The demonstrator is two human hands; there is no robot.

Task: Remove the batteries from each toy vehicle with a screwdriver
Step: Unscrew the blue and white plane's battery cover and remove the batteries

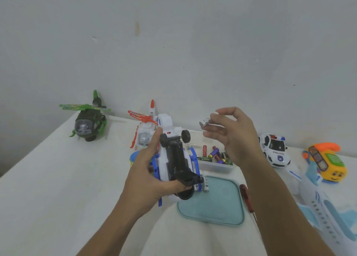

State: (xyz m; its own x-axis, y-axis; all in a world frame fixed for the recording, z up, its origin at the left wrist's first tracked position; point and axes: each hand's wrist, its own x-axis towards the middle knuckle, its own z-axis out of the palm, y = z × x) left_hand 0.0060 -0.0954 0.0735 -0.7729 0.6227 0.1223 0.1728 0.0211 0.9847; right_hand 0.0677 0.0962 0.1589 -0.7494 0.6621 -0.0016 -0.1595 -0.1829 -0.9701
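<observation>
My left hand (148,170) grips a white and blue toy helicopter (173,155) turned belly up above the table, its black underside and wheels facing me. My right hand (229,134) is raised to its right and pinches a white battery (204,121) between thumb and fingers. Two white batteries (204,183) lie on a teal lid (212,203) just below the helicopter. A clear box (214,165) behind it holds several batteries. The red-handled screwdriver (247,198) lies on the table right of the lid, partly behind my right forearm.
A green toy helicopter (88,123) and a white and red one (144,132) stand at the back by the wall. A police car (274,149), a yellow and orange toy (326,163) and a white and blue plane (324,207) sit on the right.
</observation>
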